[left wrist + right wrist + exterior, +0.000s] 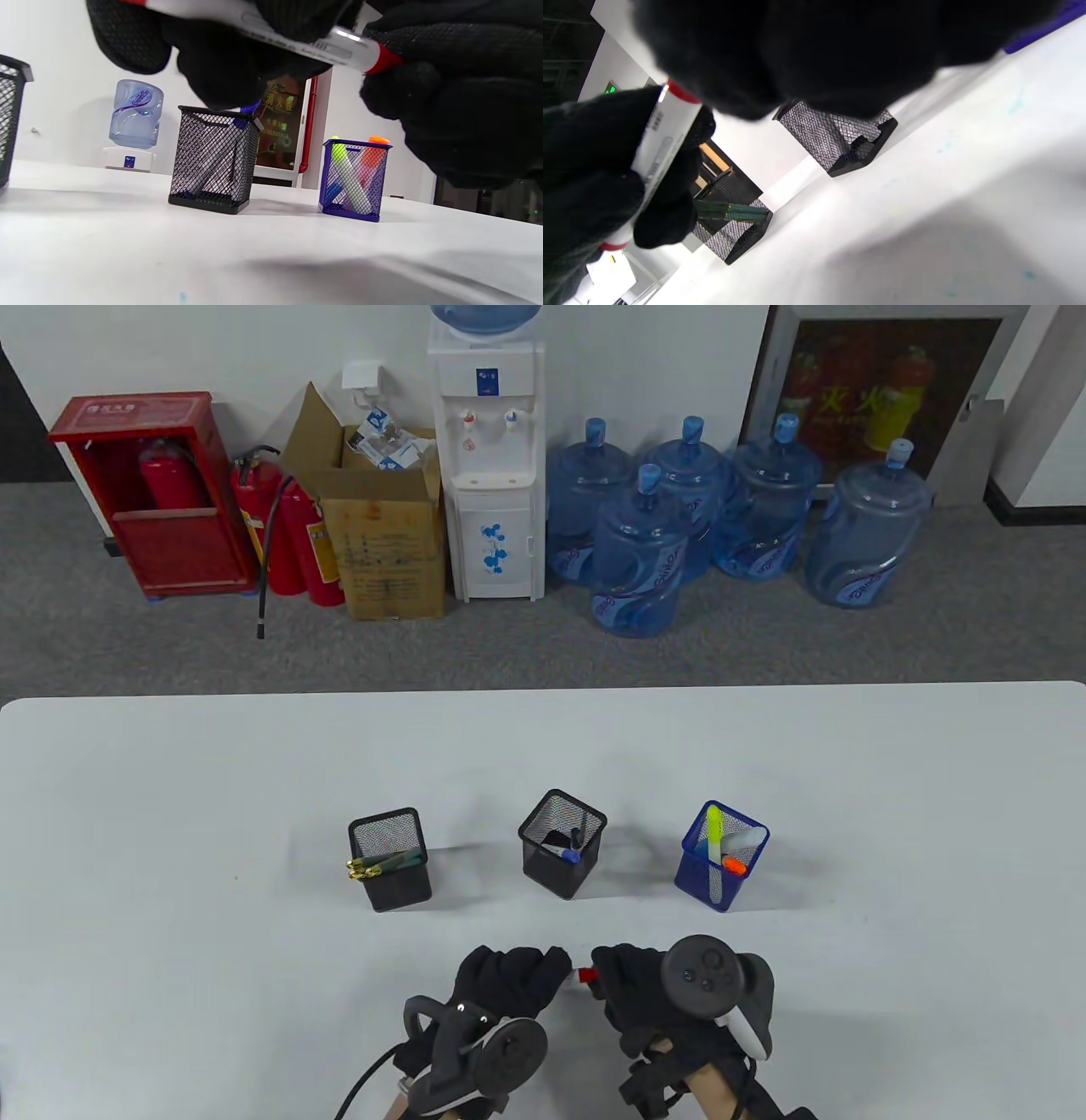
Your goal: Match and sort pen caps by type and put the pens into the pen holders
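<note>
Near the front edge of the desk (170, 780), at its middle, the left hand (509, 984) and the right hand (632, 984) meet fingertip to fingertip around a white marker (297, 40) with red bands. The left fingers curl round its barrel; the right fingers close over its red end, hiding whatever lies beneath them. Farther back, three mesh pen holders stand in a row, well apart: a black holder (389, 858) toward the left with green pens, a middle black holder (562, 843) with dark pens, and a blue holder (721, 855) toward the right with highlighters.
</note>
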A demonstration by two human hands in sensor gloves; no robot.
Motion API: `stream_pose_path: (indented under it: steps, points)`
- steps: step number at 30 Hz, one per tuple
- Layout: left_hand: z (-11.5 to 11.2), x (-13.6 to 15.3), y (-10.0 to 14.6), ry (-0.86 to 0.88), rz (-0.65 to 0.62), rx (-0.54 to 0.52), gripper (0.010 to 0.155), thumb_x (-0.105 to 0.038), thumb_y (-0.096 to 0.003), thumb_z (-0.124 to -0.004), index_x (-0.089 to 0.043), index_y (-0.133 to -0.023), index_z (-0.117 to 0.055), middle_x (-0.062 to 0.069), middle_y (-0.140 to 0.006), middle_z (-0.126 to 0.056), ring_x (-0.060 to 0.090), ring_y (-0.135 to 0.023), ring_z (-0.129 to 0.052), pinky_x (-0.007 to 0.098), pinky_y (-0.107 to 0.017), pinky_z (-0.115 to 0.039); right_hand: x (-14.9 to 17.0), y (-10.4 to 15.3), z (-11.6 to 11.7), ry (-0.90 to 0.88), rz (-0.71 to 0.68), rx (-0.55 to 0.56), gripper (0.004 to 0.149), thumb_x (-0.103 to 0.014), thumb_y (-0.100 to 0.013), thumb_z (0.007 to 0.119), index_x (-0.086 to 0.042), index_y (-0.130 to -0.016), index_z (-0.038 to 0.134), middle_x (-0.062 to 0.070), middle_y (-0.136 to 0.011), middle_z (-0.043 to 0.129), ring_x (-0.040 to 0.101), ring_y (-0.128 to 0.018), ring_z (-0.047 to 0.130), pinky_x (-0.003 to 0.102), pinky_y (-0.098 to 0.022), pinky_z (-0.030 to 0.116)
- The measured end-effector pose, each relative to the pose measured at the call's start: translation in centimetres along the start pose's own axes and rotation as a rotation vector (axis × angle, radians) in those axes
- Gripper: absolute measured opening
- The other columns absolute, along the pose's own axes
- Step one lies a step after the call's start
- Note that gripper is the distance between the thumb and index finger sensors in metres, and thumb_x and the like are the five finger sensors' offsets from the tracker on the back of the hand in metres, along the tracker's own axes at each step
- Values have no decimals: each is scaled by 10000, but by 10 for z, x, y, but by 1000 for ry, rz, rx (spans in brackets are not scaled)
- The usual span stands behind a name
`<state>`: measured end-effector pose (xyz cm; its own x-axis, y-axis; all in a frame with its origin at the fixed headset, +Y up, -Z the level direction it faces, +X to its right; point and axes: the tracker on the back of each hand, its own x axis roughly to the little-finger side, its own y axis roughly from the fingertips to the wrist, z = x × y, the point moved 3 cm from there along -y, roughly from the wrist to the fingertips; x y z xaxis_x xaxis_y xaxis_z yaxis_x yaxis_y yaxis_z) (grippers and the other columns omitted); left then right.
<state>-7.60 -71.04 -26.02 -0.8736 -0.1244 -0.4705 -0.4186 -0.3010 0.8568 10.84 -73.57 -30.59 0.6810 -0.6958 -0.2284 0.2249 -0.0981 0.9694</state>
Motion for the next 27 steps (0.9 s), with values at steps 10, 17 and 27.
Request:
stream_pose_path:
  steps: [10,17,27]
  points:
    - [-5,4,4,-41,-6,-25,551,-226,-424,-723,-316,-968,-715,-1,-936,-825,220,-690,-1019,581,-726,-732,3,6,6,-8,-19,17,469,-492,-439,623,-197,-688,889,-99,-437,1018,100,-293,1052,316,-266,941]
    - [-3,12,5,-18,18,-6,584,-327,-419,-738,-350,-997,-662,-33,-984,-798,216,-828,-986,561,-752,-700,-17,13,-5,66,-75,69,482,-475,-428,685,-168,-749,872,-52,-526,1028,130,-371,1065,336,-311,948]
    - [-3,59,12,-10,174,33,683,-419,-410,-734,-316,-1064,-565,32,-1083,-702,304,-942,-876,622,-770,-611,-82,11,-42,646,-366,252,503,-422,-422,715,-135,-819,827,-17,-604,1009,149,-443,1056,355,-363,942]
